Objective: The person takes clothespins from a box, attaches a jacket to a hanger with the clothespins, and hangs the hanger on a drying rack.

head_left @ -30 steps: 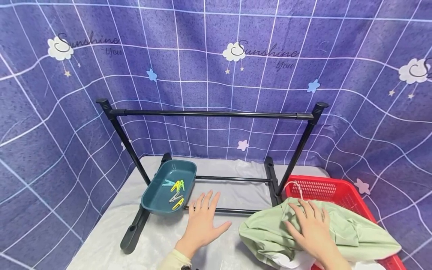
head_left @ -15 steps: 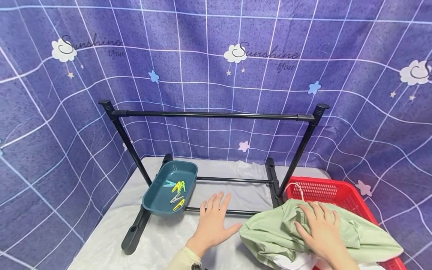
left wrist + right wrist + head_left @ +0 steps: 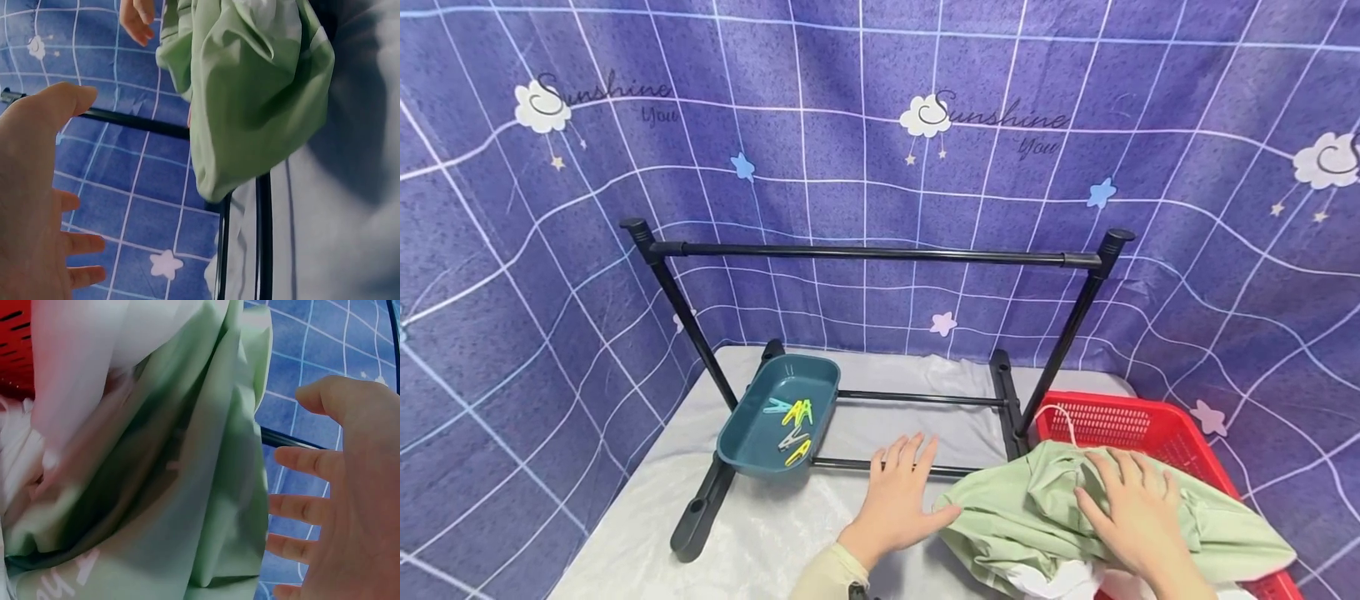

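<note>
A pale green cloth garment (image 3: 1007,517) with white fabric (image 3: 1056,581) under its front edge lies bunched over the red basket. Over the garment hovers my right hand (image 3: 1138,521), fingers spread; in the right wrist view its fingertips come close to the cloth, and I cannot tell whether they touch. My left hand (image 3: 895,508) is just left of the garment, thumb out toward its edge and nothing in its grasp. The left wrist view shows the garment (image 3: 256,106) hanging apart from that hand's thumb and fingers. A thin white hook or loop (image 3: 1060,412) sticks up behind the garment.
A black rack (image 3: 880,253) with a raised bar stands on the white-covered table (image 3: 625,533). At its left foot sits a teal tray (image 3: 752,442) with several clothespins (image 3: 797,412). The red perforated basket (image 3: 1172,417) is at right. A purple patterned curtain (image 3: 820,100) surrounds the back.
Both hands have shifted to the right, the left one nearer the garment's edge and the right one farther across above it. The garment, tray and rack stay in place.
</note>
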A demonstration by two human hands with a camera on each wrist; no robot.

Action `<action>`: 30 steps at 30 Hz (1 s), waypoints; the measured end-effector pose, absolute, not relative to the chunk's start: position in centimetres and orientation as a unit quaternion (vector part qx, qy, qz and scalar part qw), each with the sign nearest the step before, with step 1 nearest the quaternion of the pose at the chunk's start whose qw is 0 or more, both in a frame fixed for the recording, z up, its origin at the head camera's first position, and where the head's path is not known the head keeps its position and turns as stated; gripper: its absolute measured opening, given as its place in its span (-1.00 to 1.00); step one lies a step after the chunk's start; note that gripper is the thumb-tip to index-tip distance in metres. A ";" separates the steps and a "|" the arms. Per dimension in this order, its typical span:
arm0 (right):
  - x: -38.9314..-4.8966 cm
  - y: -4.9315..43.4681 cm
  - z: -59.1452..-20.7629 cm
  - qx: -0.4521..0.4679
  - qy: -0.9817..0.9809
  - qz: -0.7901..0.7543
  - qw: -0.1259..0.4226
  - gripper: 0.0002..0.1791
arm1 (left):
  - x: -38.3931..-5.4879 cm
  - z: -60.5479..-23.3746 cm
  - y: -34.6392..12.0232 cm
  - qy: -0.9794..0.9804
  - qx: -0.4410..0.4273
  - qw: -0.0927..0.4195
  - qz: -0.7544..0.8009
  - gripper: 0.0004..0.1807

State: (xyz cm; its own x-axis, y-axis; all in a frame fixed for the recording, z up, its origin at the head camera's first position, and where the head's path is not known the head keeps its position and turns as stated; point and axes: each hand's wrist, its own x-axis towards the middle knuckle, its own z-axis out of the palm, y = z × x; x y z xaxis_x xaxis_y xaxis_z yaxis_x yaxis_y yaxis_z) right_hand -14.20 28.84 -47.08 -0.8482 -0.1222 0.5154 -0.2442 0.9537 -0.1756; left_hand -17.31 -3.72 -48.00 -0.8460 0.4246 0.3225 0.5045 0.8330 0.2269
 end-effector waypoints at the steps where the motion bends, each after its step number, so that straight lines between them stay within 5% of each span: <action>1: -14.2 28.9 -47.1 0.092 -0.955 0.117 0.256 -0.44 | -17.4 -48.0 -3.5 -0.948 -0.248 0.130 -0.150 -0.02; 13: -14.4 30.4 -47.3 0.067 -0.960 0.125 0.241 -0.44 | -17.7 -48.9 -1.3 -0.946 -0.264 0.146 -0.122 -0.01; 30: -14.8 32.5 -47.5 0.028 -0.966 0.137 0.217 -0.48 | -18.4 -50.4 0.6 -0.953 -0.268 0.074 -0.122 -0.01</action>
